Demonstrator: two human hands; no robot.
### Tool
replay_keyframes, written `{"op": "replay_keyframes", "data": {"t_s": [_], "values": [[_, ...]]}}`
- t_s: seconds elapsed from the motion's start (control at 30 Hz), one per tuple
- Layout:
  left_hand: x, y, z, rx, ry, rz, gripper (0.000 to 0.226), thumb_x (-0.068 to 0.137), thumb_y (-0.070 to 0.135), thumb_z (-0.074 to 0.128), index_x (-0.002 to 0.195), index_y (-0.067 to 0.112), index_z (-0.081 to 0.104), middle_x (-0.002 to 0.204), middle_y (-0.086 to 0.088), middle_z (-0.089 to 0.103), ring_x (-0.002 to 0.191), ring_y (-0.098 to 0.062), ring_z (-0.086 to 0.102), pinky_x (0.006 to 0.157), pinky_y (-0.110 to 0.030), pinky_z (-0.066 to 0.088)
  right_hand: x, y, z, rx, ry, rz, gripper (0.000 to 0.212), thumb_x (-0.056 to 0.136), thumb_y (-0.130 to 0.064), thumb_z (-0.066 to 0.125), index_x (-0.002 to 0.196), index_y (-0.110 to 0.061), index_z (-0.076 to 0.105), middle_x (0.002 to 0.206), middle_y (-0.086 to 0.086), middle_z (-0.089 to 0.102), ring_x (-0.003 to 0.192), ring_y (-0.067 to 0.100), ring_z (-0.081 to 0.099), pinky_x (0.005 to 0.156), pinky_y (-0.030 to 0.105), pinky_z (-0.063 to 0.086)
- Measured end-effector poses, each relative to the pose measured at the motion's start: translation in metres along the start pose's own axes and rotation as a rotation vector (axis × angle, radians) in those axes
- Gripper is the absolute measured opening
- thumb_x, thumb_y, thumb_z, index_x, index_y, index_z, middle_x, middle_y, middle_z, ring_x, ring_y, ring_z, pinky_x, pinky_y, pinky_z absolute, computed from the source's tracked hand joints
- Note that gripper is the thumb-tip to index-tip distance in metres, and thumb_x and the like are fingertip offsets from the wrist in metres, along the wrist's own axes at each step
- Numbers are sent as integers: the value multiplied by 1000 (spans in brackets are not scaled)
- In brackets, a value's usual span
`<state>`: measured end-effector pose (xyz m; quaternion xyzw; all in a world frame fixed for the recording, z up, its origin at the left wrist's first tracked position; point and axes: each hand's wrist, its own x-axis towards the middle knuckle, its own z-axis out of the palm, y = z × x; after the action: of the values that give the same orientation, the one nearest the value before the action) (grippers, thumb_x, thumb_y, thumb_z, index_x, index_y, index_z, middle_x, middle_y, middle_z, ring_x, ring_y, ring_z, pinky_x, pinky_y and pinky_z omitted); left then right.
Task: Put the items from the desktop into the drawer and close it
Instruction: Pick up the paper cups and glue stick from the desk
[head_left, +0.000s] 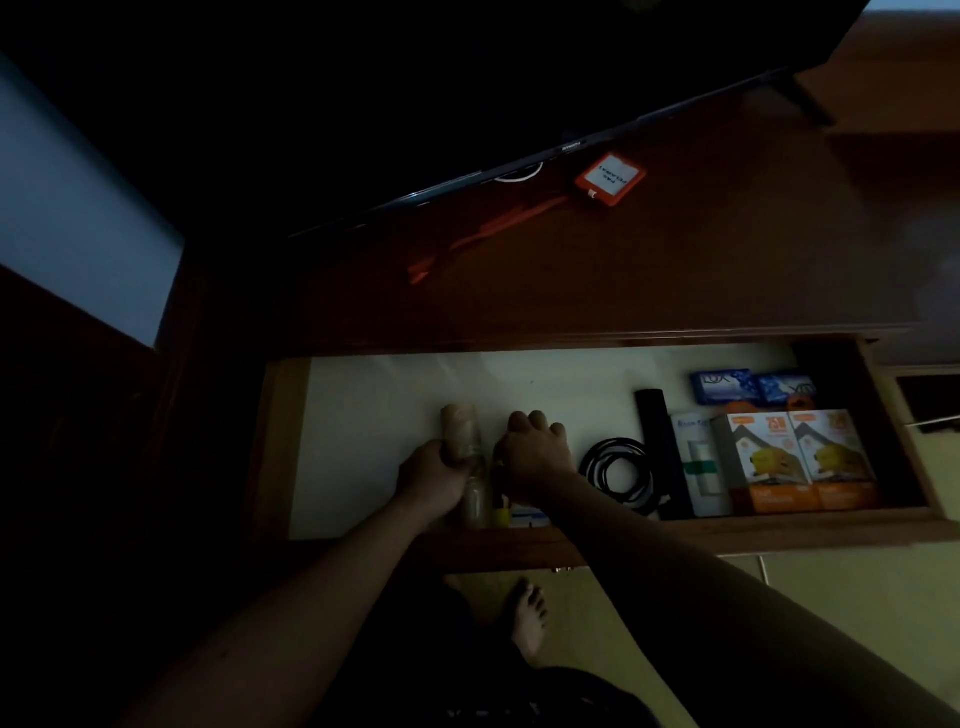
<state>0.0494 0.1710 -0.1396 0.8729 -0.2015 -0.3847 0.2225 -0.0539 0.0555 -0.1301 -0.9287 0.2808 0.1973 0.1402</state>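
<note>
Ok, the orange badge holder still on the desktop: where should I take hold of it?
Pinch the orange badge holder by its near edge, coming from the drawer side. It lies flat with the screen overhanging close behind, and its lanyard trails left.

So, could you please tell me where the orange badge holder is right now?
In the head view, the orange badge holder lies on the desktop above the open drawer, right of centre, just below the screen's lower edge.

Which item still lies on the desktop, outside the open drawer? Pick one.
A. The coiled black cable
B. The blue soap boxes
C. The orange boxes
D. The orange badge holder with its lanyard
D: the orange badge holder lies on the desktop below the screen; the others sit in the drawer.
</note>
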Motion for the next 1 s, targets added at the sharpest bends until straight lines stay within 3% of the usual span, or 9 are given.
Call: {"op": "replay_keyframes", "data": {"t_s": [0.27, 0.43, 0.57, 0.8, 0.9, 1.0], "values": [[1, 3, 5, -2, -45, 36, 32, 89, 44, 65, 112, 23, 69, 115, -5, 72, 105, -28, 66, 85, -35, 53, -8, 5, -8, 54, -59, -16, 32, 90, -25, 61, 122, -28, 67, 123, 11, 47, 117, 35, 40, 96, 48, 37], [6, 5, -2, 96, -103, 57, 38, 86, 48, 66, 111, 19, 68, 115, -7, 71, 106, -29, 66, 81, -32, 51, -4, 8, -15, 150, 39, 36, 39, 92, -20, 58, 131, -23, 61, 131, 8, 54, 121, 31, 44, 97, 46, 39], [11, 15, -16, 209, -58, 141, 41, 90, 49, 58, 112, 14, 62, 113, -10, 68, 103, -29, 64, 82, -35, 52, 2, 8, -31, 200, 109, 54, 38, 93, -15, 51, 130, -23, 61, 132, 6, 56, 121, 28, 46, 96, 45, 39], [17, 81, -49, 288, -2, 507, 42, 96, 29, 55, 136, 16, 52, 138, -6, 53, 125, -24, 53, 99, -37, 48, 5, 21, -62, 281, 443, 121, 34, 90, -12, 51, 120, -21, 65, 126, 4, 60, 114, 25, 54, 89, 41, 45], [19, 117, -61, 251, 43, 649, 36, 95, 22, 57, 131, 17, 55, 129, -4, 56, 117, -21, 54, 91, -34, 48, 4, 34, -74, 302, 627, 188, 28, 89, -14, 54, 112, -19, 68, 114, 3, 63, 103, 27, 59, 82, 39, 47], [28, 149, -66, 206, 63, 700, 32, 94, 16, 57, 126, 14, 58, 122, -7, 56, 113, -22, 53, 87, -31, 44, 9, 53, -92, 296, 674, 236, 24, 91, -20, 53, 110, -18, 67, 104, 3, 60, 94, 27, 57, 78, 39, 47]]}}
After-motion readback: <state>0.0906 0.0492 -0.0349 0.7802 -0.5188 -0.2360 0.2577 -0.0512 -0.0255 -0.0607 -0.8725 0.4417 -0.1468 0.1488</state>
